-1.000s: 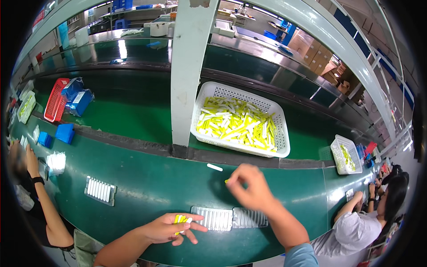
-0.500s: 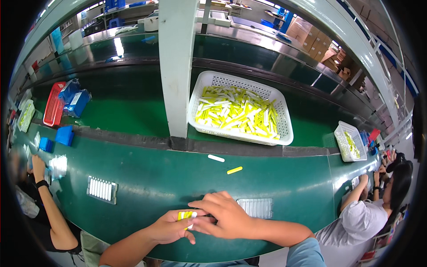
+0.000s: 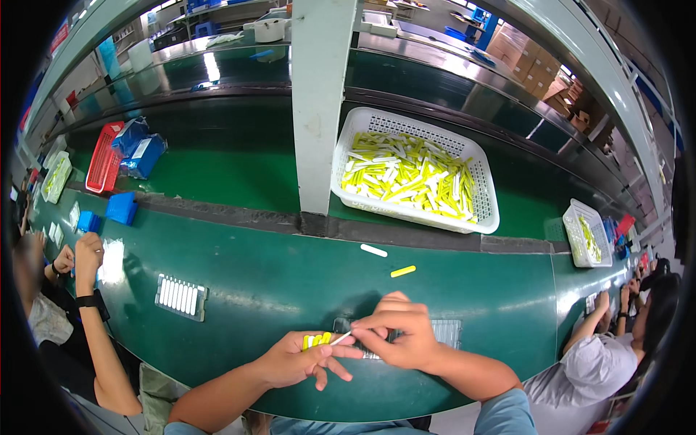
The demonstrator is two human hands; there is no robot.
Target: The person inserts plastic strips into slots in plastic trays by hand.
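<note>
My left hand (image 3: 297, 359), palm up, is closed around a small bundle of flat yellow and white strips (image 3: 317, 341), fingers partly stretched. My right hand (image 3: 399, 333) pinches the end of one thin white strip (image 3: 341, 338), whose other end meets the bundle. Under and behind the right hand lies a clear plastic tray with slots (image 3: 446, 333), partly hidden by it; I cannot tell whether this is one tray or two. Further left, a clear tray (image 3: 201, 307) holds several white strips (image 3: 179, 295) side by side.
A white strip (image 3: 374, 250) and a yellow strip (image 3: 403, 271) lie loose on the green table. Behind them stand a white basket (image 3: 348, 163) heaped with strips and a pale post (image 3: 317, 130). A red basket (image 3: 104, 159) is at far left. Co-workers sit on both sides.
The whole view has shifted, so things sit further right. My right hand has moved away from the left hand's palm and now pinches a white strip. More clear tray shows between my hands.
</note>
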